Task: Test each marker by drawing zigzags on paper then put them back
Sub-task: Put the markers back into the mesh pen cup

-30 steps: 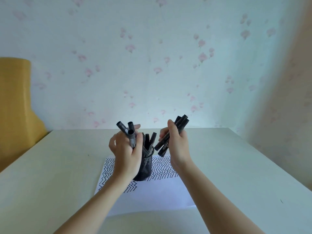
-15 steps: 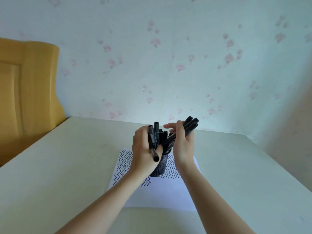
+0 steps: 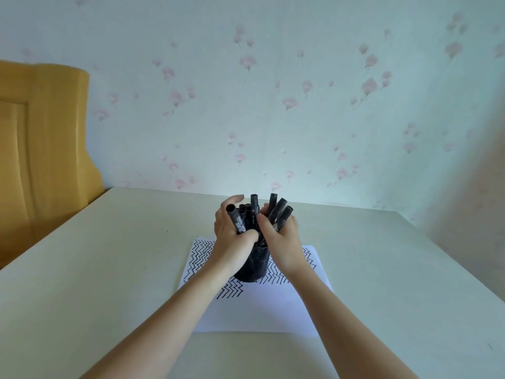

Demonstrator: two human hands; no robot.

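Observation:
A black mesh pen cup [image 3: 252, 266] stands on a white sheet of paper [image 3: 262, 310] covered with black zigzag lines. Several black markers [image 3: 247, 210] stick up out of the cup. My left hand [image 3: 232, 233] is over the cup's left rim and grips a black marker [image 3: 237, 221] with white lettering. My right hand [image 3: 281, 242] is over the right rim, holding a bundle of black markers [image 3: 280, 212] with their ends pointing up and right. The two hands touch above the cup and hide its rim.
The paper lies in the middle of a pale cream table [image 3: 109, 269]. A yellow chair back [image 3: 41, 149] stands beyond the table's left edge. Floral wallpaper [image 3: 273, 91] rises behind the far edge.
Both hands have come together and lowered onto the cup, bringing their markers down toward its mouth. The camera has shifted so the chair takes more of the left.

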